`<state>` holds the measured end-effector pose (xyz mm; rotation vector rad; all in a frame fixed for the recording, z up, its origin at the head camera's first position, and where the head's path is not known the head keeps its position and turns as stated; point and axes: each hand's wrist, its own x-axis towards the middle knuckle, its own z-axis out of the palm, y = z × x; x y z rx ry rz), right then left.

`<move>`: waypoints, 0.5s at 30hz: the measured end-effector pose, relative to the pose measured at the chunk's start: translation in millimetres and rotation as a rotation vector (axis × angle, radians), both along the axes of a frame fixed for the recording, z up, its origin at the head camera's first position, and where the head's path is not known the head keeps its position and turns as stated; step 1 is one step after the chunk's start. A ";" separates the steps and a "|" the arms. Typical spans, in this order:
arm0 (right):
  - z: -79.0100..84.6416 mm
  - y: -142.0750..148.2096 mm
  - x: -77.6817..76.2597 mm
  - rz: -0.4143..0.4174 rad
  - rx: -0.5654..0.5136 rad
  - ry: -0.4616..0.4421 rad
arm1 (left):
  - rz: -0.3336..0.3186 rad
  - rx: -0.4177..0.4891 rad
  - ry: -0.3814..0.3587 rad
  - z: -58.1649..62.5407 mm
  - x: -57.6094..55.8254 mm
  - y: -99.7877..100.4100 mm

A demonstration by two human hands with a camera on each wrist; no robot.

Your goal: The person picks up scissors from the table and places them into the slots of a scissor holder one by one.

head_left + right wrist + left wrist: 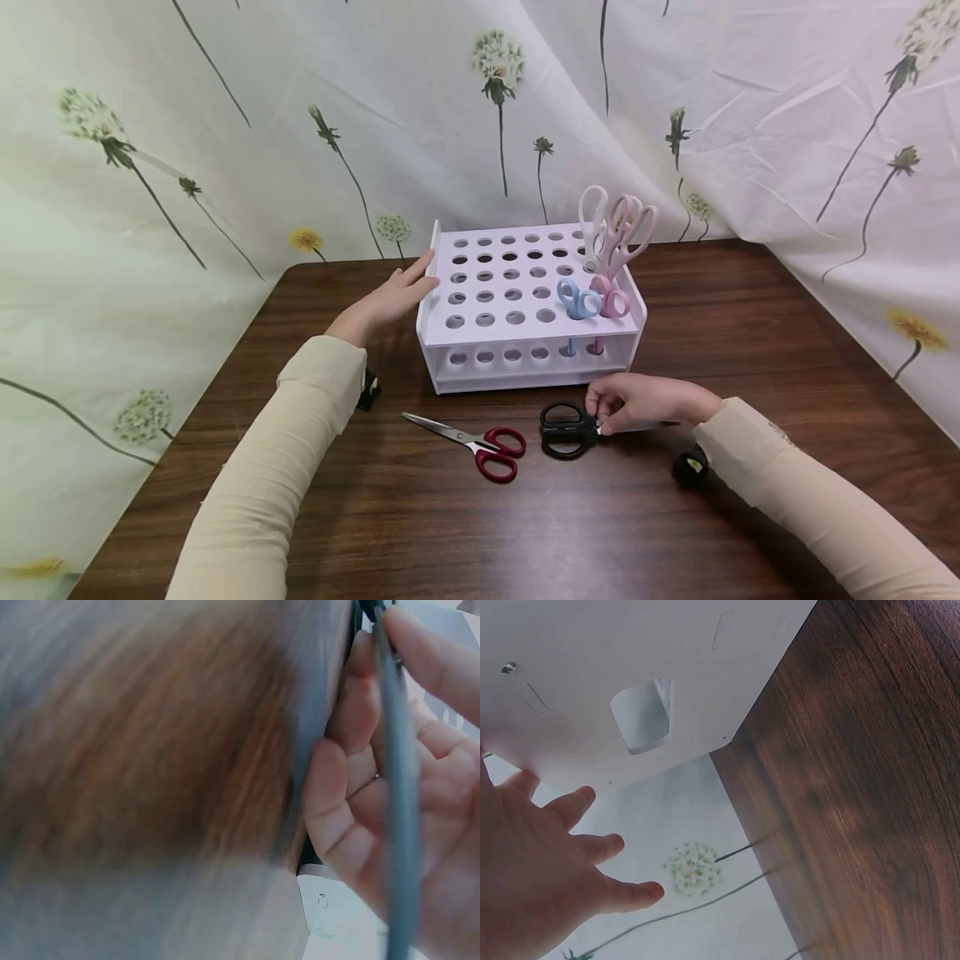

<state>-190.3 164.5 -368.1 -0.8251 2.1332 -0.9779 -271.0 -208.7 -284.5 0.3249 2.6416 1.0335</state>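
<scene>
A white rack (480, 336) with rows of round holes stands on the table. My left hand (390, 302) touches its left side, and the left wrist view shows that hand's fingers (604, 847) spread and extended by the side panel (697, 712). Black-handled scissors (567, 448) are in front of the rack's right part. Near their pivot my right hand (648, 402) pinches them, handles toward the left. Their blade (401, 802) crosses in front of the palm in the right wrist view. Red-handled scissors (480, 446) lie on the table to the left, slightly opened.
Light blue scissors (577, 300) and pink scissors (611, 298) stand in the rack's front right holes. White scissors (592, 204) and pale pink scissors (630, 237) rise behind them. A flower-printed cloth (420, 108) hangs behind the wooden table (420, 533).
</scene>
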 end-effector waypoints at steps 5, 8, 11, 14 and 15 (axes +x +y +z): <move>2.6 -0.6 0.4 0.025 -0.046 -0.031 | -0.006 -0.007 0.007 -0.6 -0.8 -0.5; 4.0 -1.1 -0.2 0.053 -0.065 -0.017 | -0.005 -0.009 0.006 -0.1 -0.1 0.1; 5.8 -1.9 -0.4 0.061 -0.081 -0.013 | -0.005 -0.012 0.007 0.7 0.9 0.7; 8.8 -2.9 0.2 0.058 -0.104 -0.031 | -0.004 -0.013 0.010 0.9 1.1 0.8; 9.9 -3.4 0.4 0.056 -0.111 -0.039 | -0.004 -0.012 0.011 1.0 1.3 0.9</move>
